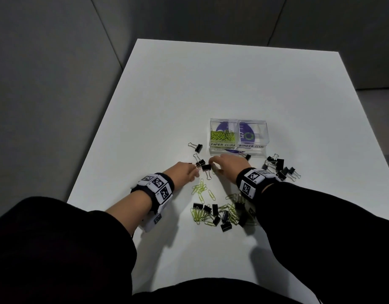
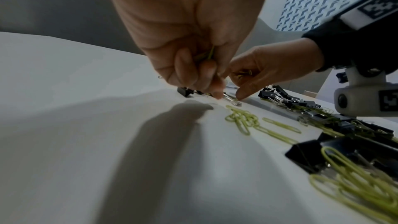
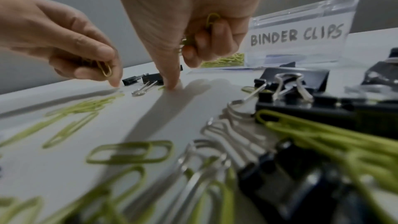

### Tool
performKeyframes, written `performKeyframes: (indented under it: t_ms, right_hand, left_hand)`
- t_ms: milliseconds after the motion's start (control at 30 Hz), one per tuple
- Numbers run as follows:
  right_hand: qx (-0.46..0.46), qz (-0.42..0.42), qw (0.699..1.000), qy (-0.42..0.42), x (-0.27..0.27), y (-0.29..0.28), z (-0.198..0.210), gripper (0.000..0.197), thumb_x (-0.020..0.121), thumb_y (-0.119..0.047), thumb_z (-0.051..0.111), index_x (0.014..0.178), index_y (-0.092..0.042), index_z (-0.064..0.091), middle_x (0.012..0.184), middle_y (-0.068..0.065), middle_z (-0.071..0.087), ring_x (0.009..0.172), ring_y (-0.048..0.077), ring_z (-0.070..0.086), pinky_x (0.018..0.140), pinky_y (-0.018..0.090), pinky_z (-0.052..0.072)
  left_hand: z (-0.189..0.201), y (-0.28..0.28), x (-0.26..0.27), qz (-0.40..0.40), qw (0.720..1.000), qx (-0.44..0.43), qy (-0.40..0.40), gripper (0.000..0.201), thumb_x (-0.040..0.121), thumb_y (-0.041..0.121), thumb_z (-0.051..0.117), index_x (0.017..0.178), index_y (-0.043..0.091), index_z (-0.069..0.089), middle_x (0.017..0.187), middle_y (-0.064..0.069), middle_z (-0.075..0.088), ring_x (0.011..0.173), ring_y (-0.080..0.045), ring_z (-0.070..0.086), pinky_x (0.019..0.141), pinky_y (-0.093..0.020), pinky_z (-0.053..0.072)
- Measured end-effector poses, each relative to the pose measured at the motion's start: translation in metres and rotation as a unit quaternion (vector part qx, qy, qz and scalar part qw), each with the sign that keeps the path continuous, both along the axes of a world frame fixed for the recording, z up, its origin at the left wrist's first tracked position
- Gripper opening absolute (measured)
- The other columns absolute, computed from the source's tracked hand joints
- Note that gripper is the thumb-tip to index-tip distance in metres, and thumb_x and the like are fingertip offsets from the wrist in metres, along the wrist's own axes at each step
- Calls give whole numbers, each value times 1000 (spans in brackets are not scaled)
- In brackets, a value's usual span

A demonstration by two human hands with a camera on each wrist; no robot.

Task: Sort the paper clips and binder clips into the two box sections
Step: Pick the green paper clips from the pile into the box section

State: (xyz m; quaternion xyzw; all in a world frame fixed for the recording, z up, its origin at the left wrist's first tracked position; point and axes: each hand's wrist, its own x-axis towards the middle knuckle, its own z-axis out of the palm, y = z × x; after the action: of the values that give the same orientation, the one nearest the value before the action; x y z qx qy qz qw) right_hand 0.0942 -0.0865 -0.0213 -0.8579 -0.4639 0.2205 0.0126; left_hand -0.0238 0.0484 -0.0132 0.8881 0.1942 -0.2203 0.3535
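Your left hand (image 1: 184,171) and right hand (image 1: 226,164) each curled round green paper clips (image 3: 212,20) near the clear box (image 1: 239,137); its left section held paper clips, while binder clips (image 1: 279,166) lay outside.

Both arms reach forward over the table (image 1: 211,84), black sleeves pushed back from wrists banded with marker-printed camera cuffs. The left hand (image 1: 184,172) points down, its smaller fingers curled into the palm on a few green paper clips (image 2: 207,55) (one loop shows in the right wrist view), while its index fingertip (image 3: 115,83) reaches to the surface. The right hand (image 1: 227,164) sits just beside it, nearly meeting it; its grip is likewise closed on paper clips in the curled fingers, with the index finger (image 3: 171,77) straight down, tip pressed on the table.
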Motion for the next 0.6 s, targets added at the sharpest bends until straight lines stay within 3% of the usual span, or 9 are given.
performKeyframes:
  t_ms: [67, 167, 233, 300, 367, 433, 467, 533, 600]
  right_hand:
    - [12, 8, 1000, -4, 1, 4, -2, 30, 94, -28, 48, 125, -28, 52, 117, 2, 61, 108, 23, 57, 87, 37, 48]
    - [21, 7, 1000, 5, 1, 9, -3, 27, 92, -29, 53, 119, -25, 55, 113, 3, 61, 105, 24, 58, 82, 36, 48]
    - [9, 0, 1000, 22, -1, 12, -5, 25, 92, -28, 53, 115, -21, 55, 113, 5, 60, 102, 26, 60, 80, 36, 48]
    - [-2, -29, 999, 38, -2, 13, -6, 24, 93, -27, 52, 114, -16, 54, 113, 6, 61, 101, 27, 60, 79, 34, 47]
    - [-17, -61, 997, 48, -2, 11, -6, 26, 93, -30, 50, 113, -14, 53, 113, 6, 62, 101, 26, 60, 78, 33, 45]
    - [-40, -69, 995, 55, 0, 8, -6, 28, 92, -33, 50, 113, -13, 52, 113, 6, 62, 103, 26, 59, 78, 33, 45]
    - [-49, -70, 995, 57, 0, 6, -6, 28, 91, -33, 51, 112, -14, 52, 113, 6, 62, 103, 26, 59, 77, 32, 44]
    - [-58, -72, 994, 56, 1, 1, -5, 27, 90, -32, 52, 110, -14, 53, 111, 6, 63, 102, 26, 59, 77, 31, 43]
    - [-53, -70, 995, 44, 1, -3, -4, 28, 90, -34, 50, 108, -13, 54, 109, 7, 64, 99, 27, 60, 78, 33, 45]
  left_hand:
    - [0, 2, -1, 6, 1000, -18, -3, 34, 101, 21, 34, 113, 2, 60, 102, -8, 65, 93, -20, 60, 84, -24, 43]
    - [-3, 5, -1, 21, 999, -26, -11, 32, 101, 18, 34, 108, 1, 60, 89, -7, 60, 79, -14, 52, 64, -17, 40]
    - [-6, 4, 0, 31, 998, -42, -22, 31, 100, 11, 33, 112, 0, 59, 99, -15, 65, 76, -13, 51, 65, -14, 40]
    - [-5, 2, 0, 34, 997, -59, -36, 35, 98, 0, 29, 124, 1, 52, 107, -22, 65, 63, -8, 49, 57, -2, 37]
    - [-4, 1, 1, 22, 998, -46, -42, 42, 95, -6, 26, 129, 2, 49, 99, -20, 66, 56, -2, 44, 48, -1, 36]
    - [-3, 0, 1, 13, 999, -22, -43, 39, 95, -4, 28, 124, 4, 52, 85, -13, 63, 60, -12, 50, 50, -6, 35]
    - [-2, -2, 1, 11, 999, -14, -45, 35, 96, -1, 30, 121, 4, 54, 87, -13, 63, 69, -20, 56, 55, -11, 35]
    - [-1, -5, 0, -2, 999, -5, -44, 29, 100, 12, 35, 116, 4, 57, 104, -15, 65, 95, -29, 61, 69, -20, 37]
    - [-1, -7, -1, -34, 999, 19, -34, 31, 100, 22, 37, 111, 5, 59, 112, -10, 66, 103, -25, 61, 80, -24, 41]
